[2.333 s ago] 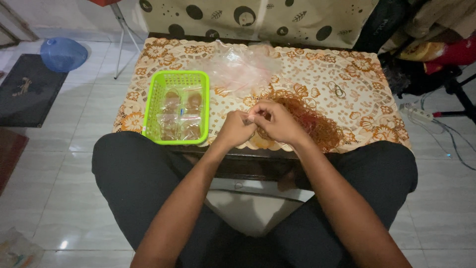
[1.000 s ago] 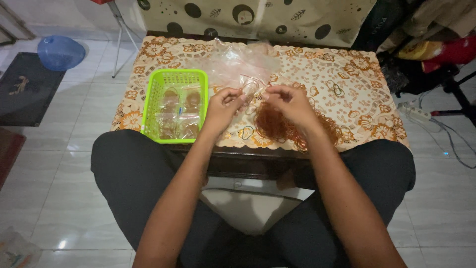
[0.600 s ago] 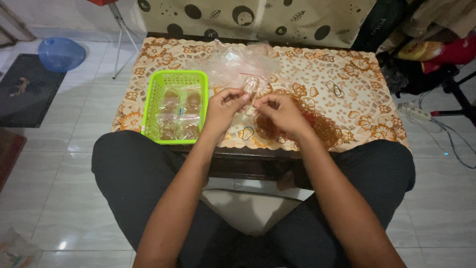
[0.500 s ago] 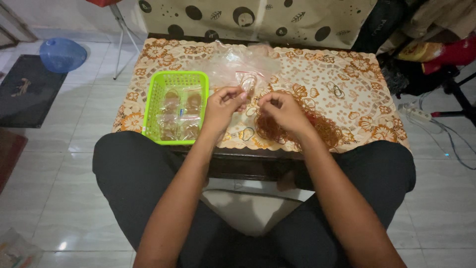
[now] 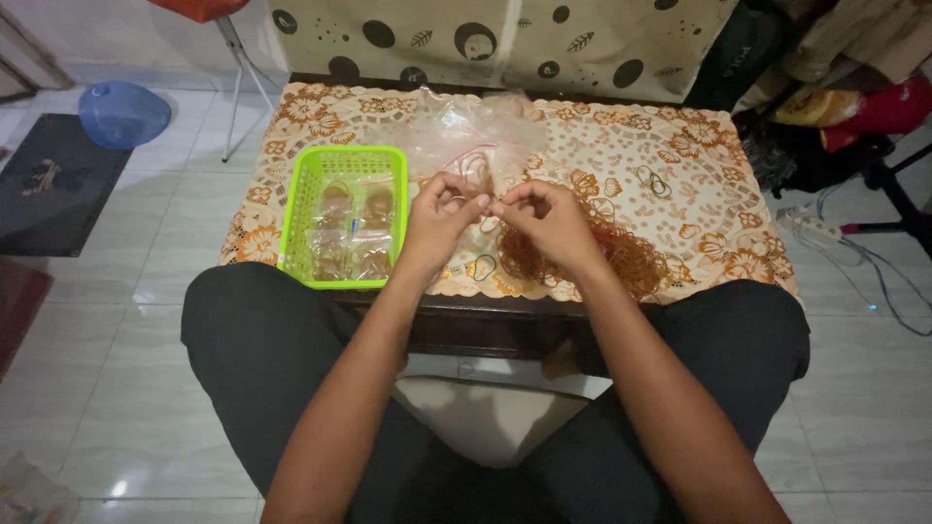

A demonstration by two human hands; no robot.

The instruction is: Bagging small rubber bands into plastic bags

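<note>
My left hand (image 5: pixel 439 221) and my right hand (image 5: pixel 549 223) meet fingertip to fingertip over the low table (image 5: pixel 621 136), both pinching a small clear bag (image 5: pixel 473 173) with rubber bands in it. A heap of brown rubber bands (image 5: pixel 621 260) lies on the cloth under and beside my right hand. Left of my left hand stands a green plastic basket (image 5: pixel 297 209) with several small filled bags inside.
Crumpled clear plastic bags (image 5: pixel 456 121) lie at the table's back. A few loose rubber bands (image 5: pixel 652 180) lie to the right. A blue bowl (image 5: pixel 121 112) and dark mat (image 5: pixel 53 184) are on the tiled floor at left; cables (image 5: pixel 854 262) at right.
My hands moved a little away from me and apart, the right over the rubber band heap, then closed together again on the small bag.
</note>
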